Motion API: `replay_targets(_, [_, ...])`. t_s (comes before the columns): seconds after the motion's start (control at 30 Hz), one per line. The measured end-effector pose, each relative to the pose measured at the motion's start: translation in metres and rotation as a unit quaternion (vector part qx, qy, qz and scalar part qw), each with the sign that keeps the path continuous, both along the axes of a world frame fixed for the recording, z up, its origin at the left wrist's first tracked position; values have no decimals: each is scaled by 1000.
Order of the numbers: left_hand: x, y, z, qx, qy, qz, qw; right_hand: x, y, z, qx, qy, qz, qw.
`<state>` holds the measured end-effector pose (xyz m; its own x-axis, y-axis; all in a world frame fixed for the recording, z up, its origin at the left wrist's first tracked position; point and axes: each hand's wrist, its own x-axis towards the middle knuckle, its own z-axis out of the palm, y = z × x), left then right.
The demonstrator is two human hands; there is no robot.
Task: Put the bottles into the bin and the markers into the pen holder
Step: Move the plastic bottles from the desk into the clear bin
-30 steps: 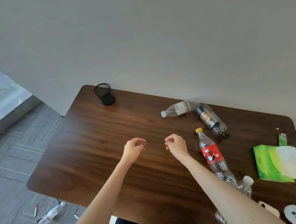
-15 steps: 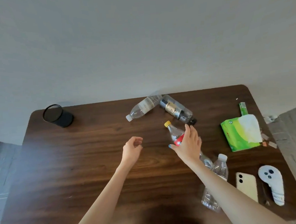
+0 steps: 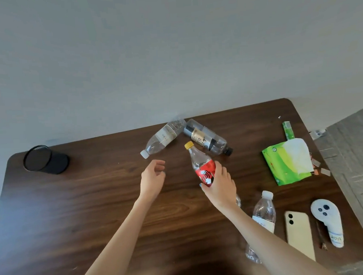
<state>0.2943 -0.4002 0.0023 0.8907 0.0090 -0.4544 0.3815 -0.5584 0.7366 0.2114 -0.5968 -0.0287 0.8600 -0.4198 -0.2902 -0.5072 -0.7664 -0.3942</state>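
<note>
My right hand [image 3: 219,183] is wrapped around a clear bottle with a red label and yellow cap [image 3: 201,163], its neck raised off the dark wooden table [image 3: 85,205]. My left hand [image 3: 152,176] hovers beside it, loosely curled and holding nothing. Two more bottles lie at the back: a clear one with a white cap [image 3: 162,138] and one with a dark label and black cap [image 3: 207,139]. Another white-capped bottle [image 3: 263,213] lies under my right forearm. A black mesh pen holder [image 3: 46,160] stands at the back left. No markers or bin show.
At the table's right side lie a green tissue pack [image 3: 283,165], a small green box [image 3: 288,129], a cream phone [image 3: 299,234] and a white controller [image 3: 328,220]. A grey wall runs behind the table; tiled floor shows at the far right.
The view swung right and the floor on the left left the frame. My right hand reached to the red-label bottle, closed on it and tipped its neck up. My left hand opened slightly.
</note>
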Motion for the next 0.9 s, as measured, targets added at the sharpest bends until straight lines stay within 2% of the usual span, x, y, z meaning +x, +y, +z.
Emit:
replay_targets(0.13, [29, -11, 6, 23, -70, 29, 997, 32, 5, 17, 55, -65, -40, 996])
replay_targets(0.2, [47, -20, 9, 65, -111, 23, 991, 50, 3, 24, 62, -85, -54, 993])
replay_targets(0.3, [75, -34, 4, 179, -140, -74, 971, 69, -2, 33, 63, -93, -67, 991])
replay_targets(0.43, [102, -52, -16, 297, -94, -241, 919, 78, -12, 30, 56, -89, -90, 990])
replay_targets(0.57, [111, -65, -38, 364, -75, -308, 876, 77, -16, 21, 58, -68, -102, 991])
replay_targets(0.8, [106, -63, -52, 398, -102, -255, 875, 71, -12, 8, 62, -50, -108, 991])
replay_targets(0.9, [91, -55, -49, 368, -100, -237, 894, 71, -7, 8, 66, -43, -105, 991])
